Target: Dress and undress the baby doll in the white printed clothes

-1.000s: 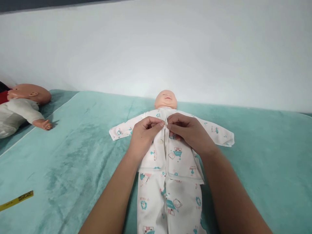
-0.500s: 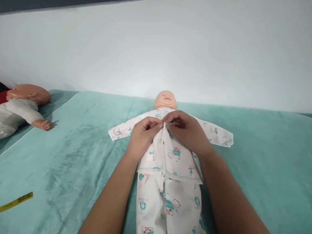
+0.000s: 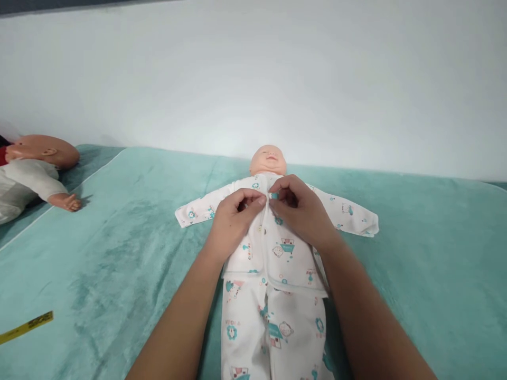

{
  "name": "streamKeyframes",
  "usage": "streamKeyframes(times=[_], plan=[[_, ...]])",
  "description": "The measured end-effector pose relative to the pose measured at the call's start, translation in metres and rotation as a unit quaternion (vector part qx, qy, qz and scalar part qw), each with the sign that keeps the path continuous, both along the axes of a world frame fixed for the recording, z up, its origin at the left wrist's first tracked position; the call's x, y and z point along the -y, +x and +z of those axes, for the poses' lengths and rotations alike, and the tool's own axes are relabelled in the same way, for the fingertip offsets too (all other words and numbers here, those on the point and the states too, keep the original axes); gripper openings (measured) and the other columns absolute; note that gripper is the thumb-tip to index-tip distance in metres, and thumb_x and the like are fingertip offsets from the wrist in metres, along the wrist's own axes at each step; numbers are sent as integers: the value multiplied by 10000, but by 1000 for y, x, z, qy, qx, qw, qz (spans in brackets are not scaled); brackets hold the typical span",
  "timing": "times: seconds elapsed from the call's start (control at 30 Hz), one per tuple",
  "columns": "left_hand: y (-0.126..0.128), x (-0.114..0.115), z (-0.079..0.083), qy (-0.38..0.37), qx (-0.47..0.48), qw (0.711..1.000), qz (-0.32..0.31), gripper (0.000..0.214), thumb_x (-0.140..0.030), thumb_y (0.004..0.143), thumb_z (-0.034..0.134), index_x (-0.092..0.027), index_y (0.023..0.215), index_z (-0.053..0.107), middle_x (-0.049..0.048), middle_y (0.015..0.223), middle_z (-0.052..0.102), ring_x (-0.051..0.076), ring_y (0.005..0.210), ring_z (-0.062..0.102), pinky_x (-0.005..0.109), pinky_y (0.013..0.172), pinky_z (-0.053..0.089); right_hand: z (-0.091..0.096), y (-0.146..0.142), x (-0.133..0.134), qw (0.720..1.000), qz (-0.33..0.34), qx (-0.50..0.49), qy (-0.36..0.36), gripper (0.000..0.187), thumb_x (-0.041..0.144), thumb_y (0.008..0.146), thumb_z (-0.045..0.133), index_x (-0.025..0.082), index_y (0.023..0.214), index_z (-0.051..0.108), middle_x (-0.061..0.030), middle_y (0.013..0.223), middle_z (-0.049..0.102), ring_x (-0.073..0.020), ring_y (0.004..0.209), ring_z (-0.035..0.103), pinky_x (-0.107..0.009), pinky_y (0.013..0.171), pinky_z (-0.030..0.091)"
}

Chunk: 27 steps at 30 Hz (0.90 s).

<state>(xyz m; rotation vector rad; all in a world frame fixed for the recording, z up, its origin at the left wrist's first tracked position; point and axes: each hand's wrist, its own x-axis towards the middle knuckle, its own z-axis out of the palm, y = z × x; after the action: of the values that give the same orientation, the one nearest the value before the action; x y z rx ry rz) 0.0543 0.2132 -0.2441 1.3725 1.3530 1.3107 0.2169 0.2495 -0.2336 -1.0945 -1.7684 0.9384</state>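
Observation:
A baby doll (image 3: pixel 268 160) lies on its back in a white printed baby shirt (image 3: pixel 283 264) and matching baby trousers (image 3: pixel 273 338). My left hand (image 3: pixel 234 219) pinches the shirt's front edge at the chest between thumb and forefinger. Close beside it, my right hand (image 3: pixel 303 211) has its curled thumb and forefinger at the opposite front edge, with a bit of printed fabric showing between the tips. A small button (image 3: pixel 260 229) shows on the front just below my fingers. Both sleeves stretch out sideways, and the doll's hands are not visible.
A second doll (image 3: pixel 37 171) in pale clothes lies at the far left. A yellow strip with dark marks (image 3: pixel 26 327) lies at the lower left on the teal plush cover (image 3: pixel 119 264). Behind the doll's head rises a white wall (image 3: pixel 253 79).
My right fingertips have moved slightly right and up, away from my left fingertips. The bunched fabric between them now lies flatter. My left hand stays almost in place.

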Motion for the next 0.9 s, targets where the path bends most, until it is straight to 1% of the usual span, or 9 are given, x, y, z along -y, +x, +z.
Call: streamKeyframes(times=[0.1, 0.23, 0.43, 0.67, 0.73, 0.8, 0.9], plan=[[0, 0, -2, 5, -8, 1000, 13, 151, -331, 848, 627, -216, 902, 709, 3, 829, 655, 122, 738, 527, 249, 689, 407, 2, 6, -3, 999, 35, 15, -5, 190, 172, 757, 619, 231, 936, 596, 26, 833, 499, -102, 755, 473, -248, 699, 404], [-1, 0, -3, 12, -6, 1000, 14, 96, -272, 818, 656, -218, 876, 711, -3, 817, 620, 108, 713, 492, 247, 677, 389, 3, 12, -5, 998, 49, 26, -14, 210, 192, 759, 637, 237, 960, 597, 19, 864, 516, -116, 794, 484, -268, 738, 408], [-2, -2, -1, 34, -3, 999, -3, 87, -269, 802, 680, -218, 839, 740, 21, 920, 629, 117, 762, 513, 258, 689, 393, 4, 11, -5, 998, 55, 43, -3, 195, 178, 757, 626, 237, 941, 600, 19, 893, 525, -116, 815, 484, -268, 746, 405], [-4, -2, -2, 31, 11, 999, -21, 128, -292, 801, 698, -244, 901, 763, 17, 963, 649, 112, 755, 515, 257, 686, 397, 5, 9, -5, 998, 51, 46, 3, 179, 179, 761, 627, 234, 927, 590, 25, 864, 513, -111, 781, 470, -260, 713, 394], [-5, -2, -2, 20, 16, 999, -22, 140, -300, 802, 697, -244, 911, 765, 17, 941, 665, 116, 753, 518, 258, 683, 397, 4, 8, -4, 998, 51, 48, 7, 181, 180, 763, 625, 233, 931, 586, 23, 864, 514, -113, 777, 467, -261, 705, 391], [-5, -1, -2, 8, 17, 1000, -14, 156, -308, 802, 694, -243, 924, 766, 13, 876, 665, 120, 741, 517, 257, 673, 395, 5, 7, -4, 997, 53, 51, 15, 174, 181, 768, 621, 231, 930, 583, 18, 874, 519, -117, 783, 467, -262, 701, 388], [-4, -1, -3, -6, 18, 1000, 9, 165, -321, 791, 704, -242, 923, 764, -3, 764, 624, 116, 699, 502, 252, 644, 387, 6, 7, -4, 996, 59, 59, 28, 157, 175, 773, 614, 228, 918, 585, 12, 894, 526, -119, 788, 464, -263, 700, 384]])
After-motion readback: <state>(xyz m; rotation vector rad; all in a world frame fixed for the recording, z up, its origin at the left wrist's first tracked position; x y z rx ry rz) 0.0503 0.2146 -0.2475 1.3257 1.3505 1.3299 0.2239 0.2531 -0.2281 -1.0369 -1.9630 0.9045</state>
